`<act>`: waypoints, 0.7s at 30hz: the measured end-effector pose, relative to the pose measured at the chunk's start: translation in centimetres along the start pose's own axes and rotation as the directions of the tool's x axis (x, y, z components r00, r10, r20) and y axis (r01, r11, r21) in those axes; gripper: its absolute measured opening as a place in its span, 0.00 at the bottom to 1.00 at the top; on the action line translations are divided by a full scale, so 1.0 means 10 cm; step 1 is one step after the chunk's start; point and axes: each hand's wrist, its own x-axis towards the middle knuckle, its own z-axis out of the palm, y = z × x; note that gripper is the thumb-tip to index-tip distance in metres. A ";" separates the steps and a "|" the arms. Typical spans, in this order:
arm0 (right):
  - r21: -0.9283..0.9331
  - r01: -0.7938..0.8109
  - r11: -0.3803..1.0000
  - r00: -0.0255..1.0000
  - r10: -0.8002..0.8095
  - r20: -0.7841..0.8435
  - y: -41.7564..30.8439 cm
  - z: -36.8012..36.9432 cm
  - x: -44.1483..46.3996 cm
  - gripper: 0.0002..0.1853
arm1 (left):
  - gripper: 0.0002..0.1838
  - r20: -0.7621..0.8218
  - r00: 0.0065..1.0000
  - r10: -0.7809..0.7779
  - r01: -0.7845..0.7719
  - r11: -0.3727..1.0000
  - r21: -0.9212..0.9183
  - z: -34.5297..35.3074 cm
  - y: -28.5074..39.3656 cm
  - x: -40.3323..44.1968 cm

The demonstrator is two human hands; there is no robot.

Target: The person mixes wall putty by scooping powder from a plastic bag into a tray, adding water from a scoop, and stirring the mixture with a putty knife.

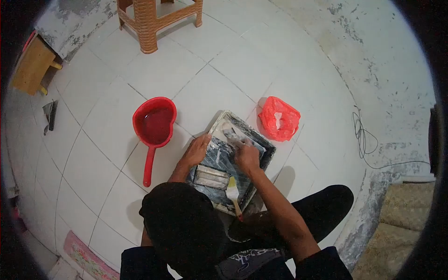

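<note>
My left hand grips the left rim of a dark rectangular tray on the floor. White paste coats the tray's far end, with streaks lower down. Over that paste, my right hand is closed on a small smeared tool, seemingly a scraper; its shape is partly hidden. A ridged greyish block lies in the tray's near left part. Beside it a paintbrush rests with its handle over the near edge.
Left of the tray stands a red heart-shaped dipper holding liquid. To the right sits a red plastic bag with something white inside. A brown stool, a small wooden table, a dark scraper-like piece and a thin cable lie farther out.
</note>
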 end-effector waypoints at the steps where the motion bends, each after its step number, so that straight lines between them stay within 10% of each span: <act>1: -0.008 0.025 1.000 0.999 -0.025 -0.023 0.06 0.13 0.09 0.22 | 0.32 0.004 1.000 0.004 -0.004 1.000 -0.002 0.03 -0.02 0.01; 9: -0.128 0.142 0.982 0.989 -0.136 0.056 0.15 -0.47 -0.22 0.19 | 0.31 -0.159 0.944 0.290 -0.282 0.957 0.070 0.10 -0.26 0.01; 18: -0.105 0.187 0.977 0.980 -0.193 -0.051 0.29 -0.03 0.15 0.14 | 0.31 -0.042 0.988 0.147 -0.150 0.985 -0.089 0.07 -0.26 0.11; 21: -0.202 0.178 0.963 0.979 -0.151 0.139 0.22 -0.34 0.19 0.20 | 0.31 -0.111 0.983 0.148 -0.150 0.989 -0.009 0.07 -0.19 0.04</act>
